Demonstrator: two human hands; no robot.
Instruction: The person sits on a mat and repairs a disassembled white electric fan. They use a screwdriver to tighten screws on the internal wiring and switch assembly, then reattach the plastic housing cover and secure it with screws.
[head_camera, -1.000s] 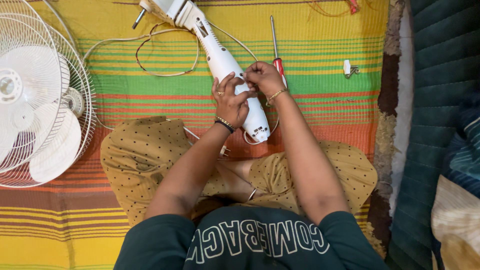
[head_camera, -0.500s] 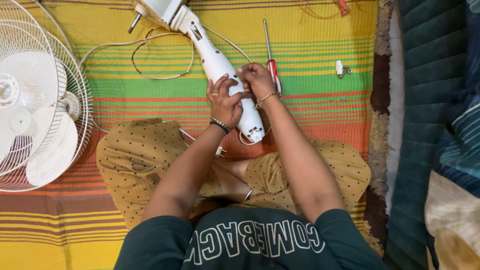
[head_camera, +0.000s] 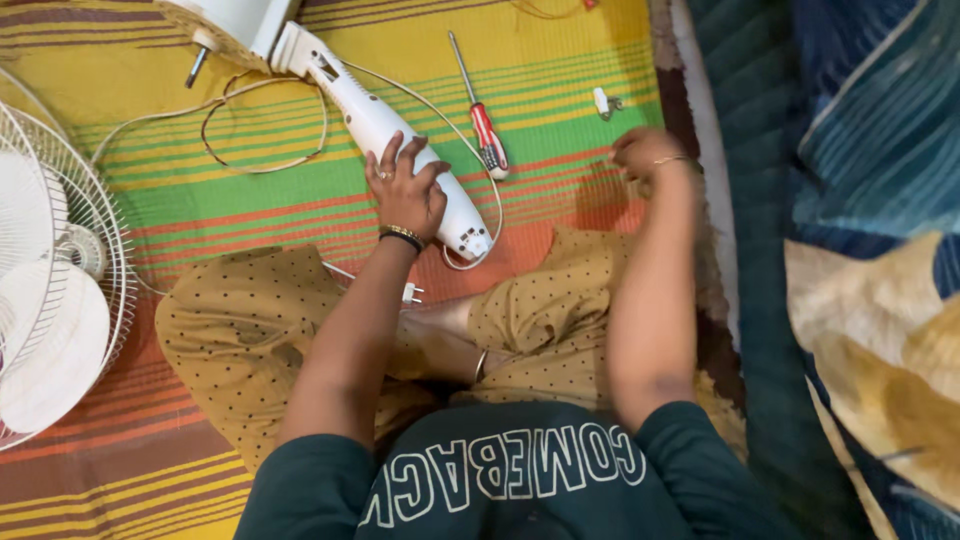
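The long white plastic fan stand column (head_camera: 400, 140) lies on the striped woven mat (head_camera: 560, 60), pinned under the left hand (head_camera: 405, 190), fingers spread flat, gripping nothing. The right hand (head_camera: 640, 155) hovers loosely curled and blurred over the mat; I cannot tell if it holds anything. A red-handled screwdriver (head_camera: 485, 125) lies between the hands, likely needed next. No labels show.

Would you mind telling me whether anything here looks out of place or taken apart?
Yes: the white fan stand lies flat on the striped mat under the left hand, apart from the fan head and grille at the left edge. A small loose white part sits alone.
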